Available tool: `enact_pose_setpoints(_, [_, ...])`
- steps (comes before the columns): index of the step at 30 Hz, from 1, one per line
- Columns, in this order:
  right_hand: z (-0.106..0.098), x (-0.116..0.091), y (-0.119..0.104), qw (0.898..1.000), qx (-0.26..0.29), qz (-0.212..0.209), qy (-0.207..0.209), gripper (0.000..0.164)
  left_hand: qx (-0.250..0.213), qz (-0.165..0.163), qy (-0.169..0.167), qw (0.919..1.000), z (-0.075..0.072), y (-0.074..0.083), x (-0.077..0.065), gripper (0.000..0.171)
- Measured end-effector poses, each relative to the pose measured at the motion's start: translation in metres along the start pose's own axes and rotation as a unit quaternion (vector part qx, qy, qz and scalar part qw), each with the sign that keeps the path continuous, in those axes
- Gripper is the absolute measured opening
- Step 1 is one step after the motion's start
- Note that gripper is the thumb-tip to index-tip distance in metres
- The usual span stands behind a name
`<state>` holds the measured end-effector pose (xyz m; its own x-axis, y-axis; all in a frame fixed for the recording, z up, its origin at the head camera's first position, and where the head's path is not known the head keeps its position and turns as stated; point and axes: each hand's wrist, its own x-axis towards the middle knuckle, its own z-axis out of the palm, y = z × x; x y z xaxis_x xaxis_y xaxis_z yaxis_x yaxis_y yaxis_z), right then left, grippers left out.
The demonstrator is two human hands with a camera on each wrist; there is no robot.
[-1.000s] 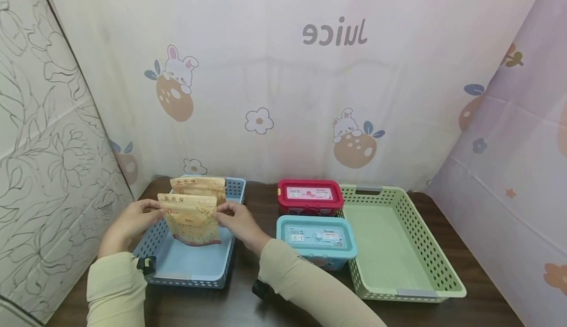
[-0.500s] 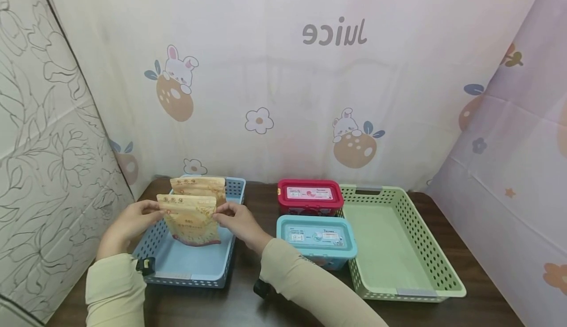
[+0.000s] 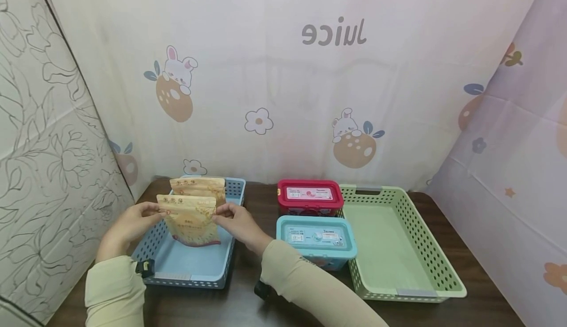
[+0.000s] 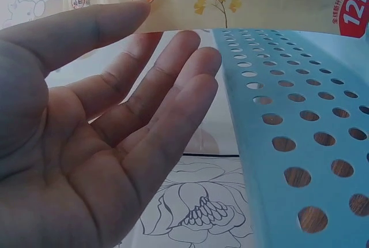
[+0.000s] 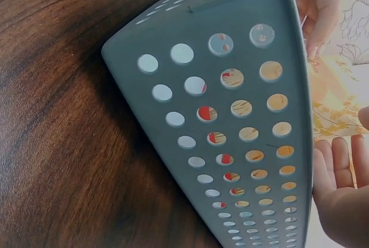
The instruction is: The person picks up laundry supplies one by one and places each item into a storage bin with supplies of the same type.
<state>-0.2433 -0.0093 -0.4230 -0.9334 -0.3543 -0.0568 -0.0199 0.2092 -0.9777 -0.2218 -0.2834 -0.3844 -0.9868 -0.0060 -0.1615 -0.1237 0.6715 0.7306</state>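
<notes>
In the head view my left hand [image 3: 133, 226] pinches the upper left edge of a pale yellow printed pouch [image 3: 190, 223]. My right hand [image 3: 241, 226] pinches its upper right edge. The pouch stands upright inside a blue perforated basket [image 3: 195, 264], its red-edged bottom low over the basket floor. Behind it is a similar pouch [image 3: 208, 184], mostly covered by the front one. The left wrist view has the left thumb and index finger [image 4: 121, 72] at the pouch's edge, the other fingers loosely spread. In the right wrist view the basket wall [image 5: 248, 121] partly hides the pouch.
Right of the blue basket, a red lidded box [image 3: 310, 194] stands behind a light blue lidded box [image 3: 316, 238]. A green perforated basket [image 3: 390, 243] lies right beside them. All rest on a dark wooden table [image 3: 212, 310], with printed curtains [image 3: 283, 81] at the back and sides.
The pouch's top edge has shifted very slightly to the left. Both hands keep the same pinch, and the boxes and baskets stay put.
</notes>
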Motion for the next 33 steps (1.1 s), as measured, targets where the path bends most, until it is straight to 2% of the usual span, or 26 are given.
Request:
enact_pose_setpoints(5, [0.001, -0.002, -0.002, 1.000, 0.016, 0.006, 0.001, 0.027, -0.005, -0.022, -0.002, 0.9998, 0.001, 0.000, 0.001, 0.072])
enact_pose_setpoints(10, [-0.001, -0.004, -0.004, 1.000, 0.029, 0.004, -0.002, 0.036, 0.004, -0.024, -0.003, 0.9997, 0.001, 0.002, 0.000, 0.084])
enact_pose_setpoints(22, [-0.008, -0.009, -0.010, 0.999, 0.032, -0.004, -0.012, 0.042, -0.018, -0.010, -0.010, 0.9997, 0.002, 0.006, -0.004, 0.091])
enact_pose_setpoints(33, [-0.013, -0.010, -0.014, 0.999, 0.043, -0.005, -0.019, 0.043, -0.001, 0.015, 0.007, 0.9999, 0.001, 0.015, -0.011, 0.094])
